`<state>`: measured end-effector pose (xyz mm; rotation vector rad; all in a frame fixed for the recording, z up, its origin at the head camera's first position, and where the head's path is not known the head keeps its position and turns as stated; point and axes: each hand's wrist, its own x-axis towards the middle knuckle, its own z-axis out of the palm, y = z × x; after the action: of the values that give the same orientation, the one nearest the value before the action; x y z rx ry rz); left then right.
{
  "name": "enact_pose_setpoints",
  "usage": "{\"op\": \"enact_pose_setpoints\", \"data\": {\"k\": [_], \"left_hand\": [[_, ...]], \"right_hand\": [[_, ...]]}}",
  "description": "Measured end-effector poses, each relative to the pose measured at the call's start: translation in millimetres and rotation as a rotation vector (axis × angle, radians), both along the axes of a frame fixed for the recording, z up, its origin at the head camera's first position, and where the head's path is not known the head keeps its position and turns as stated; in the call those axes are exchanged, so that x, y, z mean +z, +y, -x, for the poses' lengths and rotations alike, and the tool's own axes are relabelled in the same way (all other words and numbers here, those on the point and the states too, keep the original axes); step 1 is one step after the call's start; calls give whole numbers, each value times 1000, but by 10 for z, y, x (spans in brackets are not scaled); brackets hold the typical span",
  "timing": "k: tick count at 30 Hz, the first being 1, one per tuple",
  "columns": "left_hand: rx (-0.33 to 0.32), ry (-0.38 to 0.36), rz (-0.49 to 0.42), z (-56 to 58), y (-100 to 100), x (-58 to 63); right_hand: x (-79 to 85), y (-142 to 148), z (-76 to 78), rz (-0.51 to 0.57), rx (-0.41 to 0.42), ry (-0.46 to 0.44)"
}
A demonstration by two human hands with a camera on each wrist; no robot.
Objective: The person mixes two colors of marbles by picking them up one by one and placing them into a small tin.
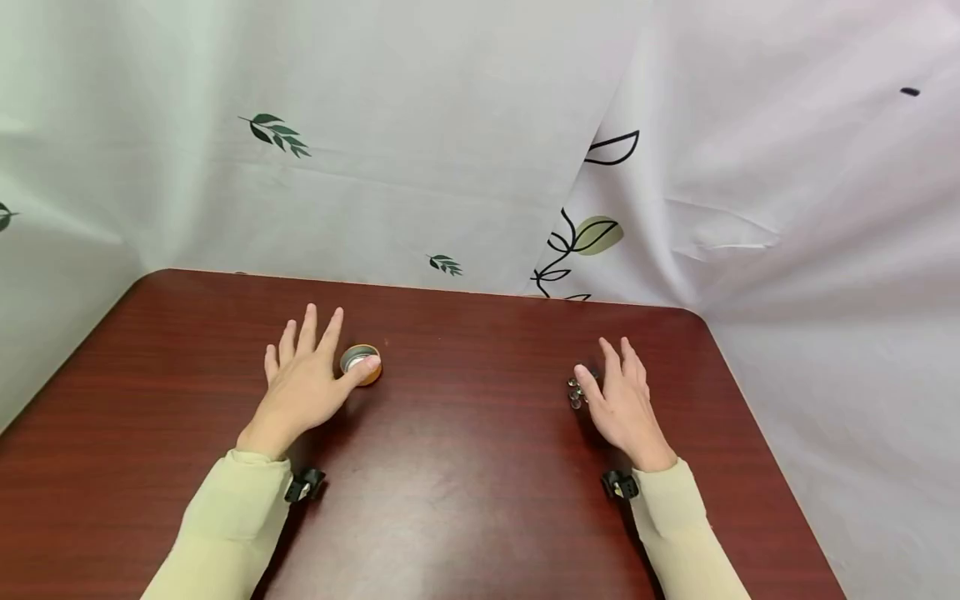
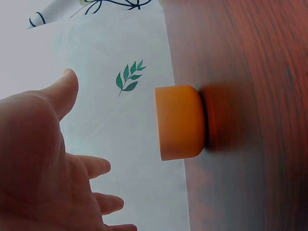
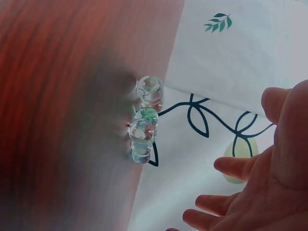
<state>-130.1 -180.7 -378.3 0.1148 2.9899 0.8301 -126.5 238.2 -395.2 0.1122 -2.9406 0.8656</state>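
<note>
An orange cup (image 2: 179,122) with a greyish inside stands upright on the table, left of the middle. My left hand (image 1: 302,387) hovers beside it with fingers spread, and the thumb overlaps the cup's opening in the head view. The left wrist view shows a gap between that hand and the cup's wall. Several clear glass marbles (image 3: 142,131), one with a green tint, lie clustered on the right part of the table. Over them, slightly to the right, is my right hand (image 1: 622,407), fingers extended and holding nothing; it partly hides the marbles in the head view.
The dark red wooden table (image 1: 450,467) has rounded far corners. Pale fabric (image 1: 420,167) with leaf prints hangs right behind its far edge and along both sides. A small black wrist camera (image 1: 305,485) sits at the left sleeve, another (image 1: 619,484) at the right.
</note>
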Motion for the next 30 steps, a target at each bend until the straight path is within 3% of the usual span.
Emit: {"op": "enact_pose_setpoints", "data": {"k": [9,17,30], "left_hand": [[-48,34,-76,30,2,-40],[-83,43,-168,108,-32,-102],[-77,7,-211,171,-92,-236]], "right_hand": [[-3,54,2,54,-60,56],[-20,90,-15,83,-81,33],[-141,250,-39,373,-121,-78]]}}
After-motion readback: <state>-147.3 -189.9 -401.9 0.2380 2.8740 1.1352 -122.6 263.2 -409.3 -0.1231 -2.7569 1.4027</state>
